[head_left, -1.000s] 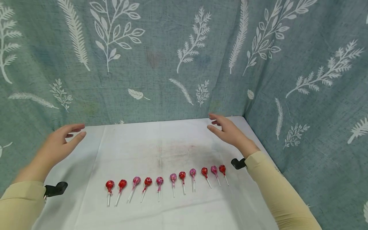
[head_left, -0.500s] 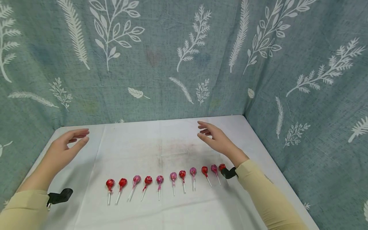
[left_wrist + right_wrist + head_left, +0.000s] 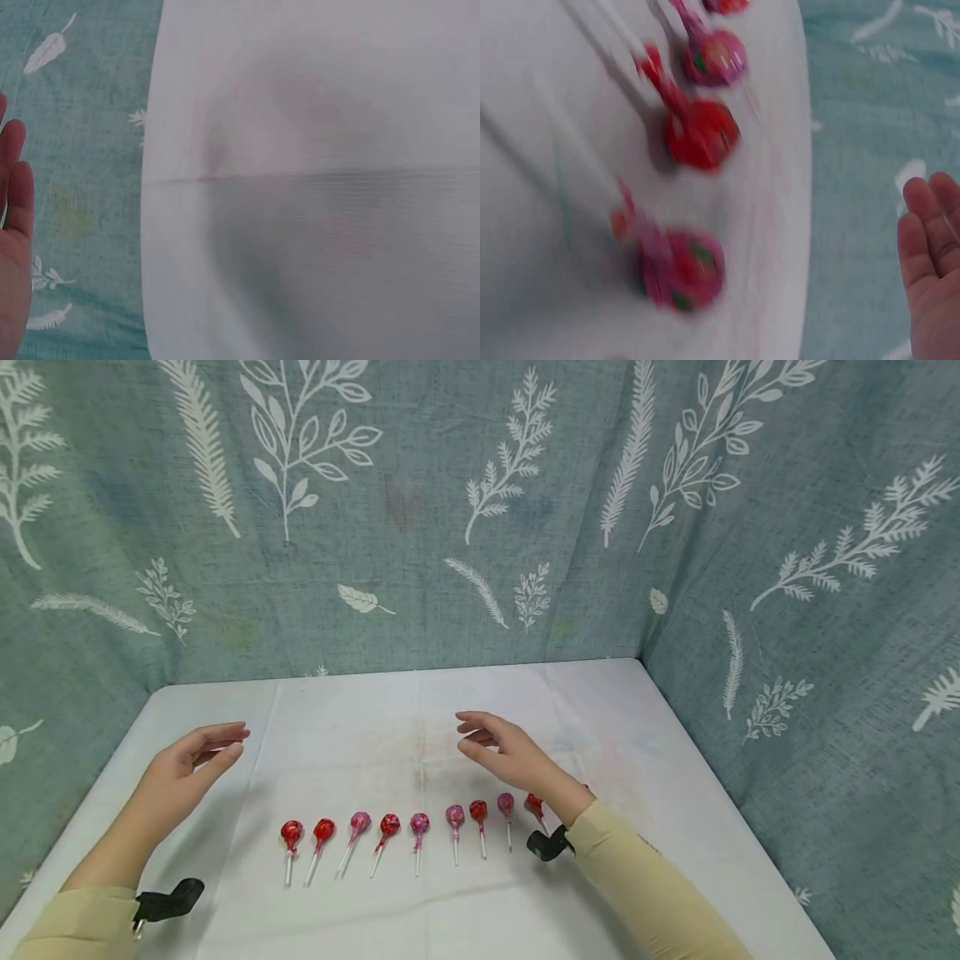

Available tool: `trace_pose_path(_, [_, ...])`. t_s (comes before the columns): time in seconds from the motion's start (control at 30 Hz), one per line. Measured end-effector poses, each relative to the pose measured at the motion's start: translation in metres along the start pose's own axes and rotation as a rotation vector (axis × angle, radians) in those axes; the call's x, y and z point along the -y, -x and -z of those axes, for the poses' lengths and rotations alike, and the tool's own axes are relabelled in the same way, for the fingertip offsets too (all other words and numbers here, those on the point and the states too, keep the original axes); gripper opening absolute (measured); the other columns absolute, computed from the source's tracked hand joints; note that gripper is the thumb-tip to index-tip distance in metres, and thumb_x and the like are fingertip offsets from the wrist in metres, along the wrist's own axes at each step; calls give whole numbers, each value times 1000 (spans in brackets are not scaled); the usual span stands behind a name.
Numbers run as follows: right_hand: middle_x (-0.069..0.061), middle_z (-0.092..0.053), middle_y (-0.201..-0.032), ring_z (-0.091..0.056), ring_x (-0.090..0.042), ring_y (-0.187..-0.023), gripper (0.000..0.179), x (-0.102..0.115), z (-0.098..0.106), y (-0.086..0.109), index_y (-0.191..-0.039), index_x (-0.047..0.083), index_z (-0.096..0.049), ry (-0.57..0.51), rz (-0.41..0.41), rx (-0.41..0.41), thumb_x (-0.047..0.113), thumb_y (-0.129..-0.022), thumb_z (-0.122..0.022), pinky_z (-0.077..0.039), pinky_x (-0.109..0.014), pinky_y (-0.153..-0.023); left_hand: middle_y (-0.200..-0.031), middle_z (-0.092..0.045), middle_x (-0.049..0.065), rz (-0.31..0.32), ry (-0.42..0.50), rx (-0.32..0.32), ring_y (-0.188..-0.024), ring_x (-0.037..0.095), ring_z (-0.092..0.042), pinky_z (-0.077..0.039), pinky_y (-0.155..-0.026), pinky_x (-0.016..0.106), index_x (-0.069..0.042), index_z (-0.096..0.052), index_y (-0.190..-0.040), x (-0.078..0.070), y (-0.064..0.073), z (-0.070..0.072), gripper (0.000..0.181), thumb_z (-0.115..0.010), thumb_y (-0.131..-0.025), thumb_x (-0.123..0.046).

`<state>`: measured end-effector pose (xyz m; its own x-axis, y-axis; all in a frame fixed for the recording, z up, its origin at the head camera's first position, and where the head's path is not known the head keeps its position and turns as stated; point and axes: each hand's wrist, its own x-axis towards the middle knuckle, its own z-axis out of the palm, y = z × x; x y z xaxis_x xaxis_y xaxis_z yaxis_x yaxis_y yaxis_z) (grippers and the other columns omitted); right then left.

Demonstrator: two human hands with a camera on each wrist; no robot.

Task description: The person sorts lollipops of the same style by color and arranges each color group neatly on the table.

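Left hand: the left hand floats over the left side of the table. Its fingers are loose and a little bent. It holds nothing and touches nothing. In the left wrist view only the edge of the hand shows, beside the white cloth.
Right hand: the right hand floats over the middle of the table, just behind the row of lollipops. Its fingers are loose, with the thumb a little apart. It holds nothing. In the right wrist view its fingers are at the right edge, away from the sweets.
Lollipops: the lollipops lie in one row on the near part of the table. Their round heads point to the back and their white sticks point to the person. Some heads are red and some are pink. The right arm covers the right end of the row. The one nearest the right hand is a red one by the wrist. In the right wrist view three heads look big and blurry, with a red one in the middle.
Sleeves: both arms wear pale yellow sleeves. A black strap sits on each wrist.
Walls: a blue-green cloth with white leaves hangs behind and on both sides of the table.
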<state>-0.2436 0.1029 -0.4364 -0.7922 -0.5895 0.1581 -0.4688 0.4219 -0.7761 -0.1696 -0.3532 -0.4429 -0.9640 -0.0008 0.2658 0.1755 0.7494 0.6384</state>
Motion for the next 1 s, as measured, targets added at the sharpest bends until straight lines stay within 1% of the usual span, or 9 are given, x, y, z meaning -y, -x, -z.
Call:
trace_pose_path(0.17, [9, -50, -128, -52, -3, -109, 49, 14, -25, -5, -134, 40, -34, 1, 27, 48, 54, -88, -46, -44, -30, -92, -120, -56, 1, 6, 23, 9, -101, -16, -43, -35, -75, -2, -31, -47, -130, 1, 9, -9, 39, -52, -91, -35])
trace_pose_path(0.27, [11, -51, -125, -53, -5, -109, 49, 23, -38, -7, -133, 40, -35, -11, 48, 74, 54, -88, -46, -44, -31, -93, -120, -56, 0, 15, 36, 19, -102, -15, -44, -35, -75, -2, -29, -48, -129, 2, 15, -15, 39, -52, -91, -36])
trace_pose_path(0.37, [14, -51, -124, -53, -6, -110, 48, 31, -50, -9, -133, 40, -36, -18, 73, 102, 53, -88, -46, -44, -30, -93, -120, -56, -3, 25, 40, 40, -102, -14, -44, -36, -75, 0, -31, -48, -129, 3, 21, -21, 39, -52, -91, -37])
trace_pose_path(0.47, [15, -50, -124, -52, -5, -111, 47, 37, -63, -12, -132, 40, -37, -13, 99, 124, 53, -88, -47, -43, -28, -93, -119, -57, -4, 16, 29, 45, -106, -15, -40, -32, -78, 0, -33, -48, -128, 5, 27, -24, 38, -53, -90, -37])
trace_pose_path(0.6, [15, -51, -124, -50, -2, -112, 46, 45, -80, -15, -131, 40, -39, 38, 123, 145, 54, -88, -46, -44, -25, -91, -117, -58, -6, 13, 6, 38, -110, -18, -33, -26, -78, 2, -36, -49, -126, 7, 35, -25, 36, -54, -90, -37])
trace_pose_path(0.73, [18, -50, -123, -47, 3, -112, 46, 50, -96, -19, -130, 37, -42, 121, 127, 170, 55, -87, -45, -43, -21, -90, -115, -59, -7, 24, -2, 51, -109, -19, -32, -25, -79, 3, -35, -49, -125, 9, 41, -28, 35, -53, -90, -37])
trace_pose_path(0.87, [19, -51, -121, -47, 5, -111, 42, 54, -110, -23, -127, 35, -47, 169, 129, 186, 52, -89, -46, -41, -18, -90, -115, -61, -5, 26, -4, 78, -109, -20, -32, -25, -79, 4, -34, -48, -126, 11, 44, -35, 36, -52, -91, -37])
trace_pose_path(0.93, [19, -52, -119, -47, 5, -110, 40, 56, -116, -26, -126, 34, -49, 194, 129, 184, 51, -89, -46, -40, -17, -91, -114, -61, -7, 40, -5, 94, -110, -21, -30, -25, -81, 7, -32, -49, -127, 12, 45, -39, 37, -52, -91, -38])
trace_pose_path(1.0, [18, -53, -117, -48, 4, -110, 39, 59, -122, -29, -125, 33, -50, 227, 131, 184, 50, -90, -46, -40, -16, -90, -114, -61, -8, 63, -13, 110, -109, -22, -29, -26, -85, 15, -31, -49, -127, 11, 46, -42, 38, -51, -90, -41])
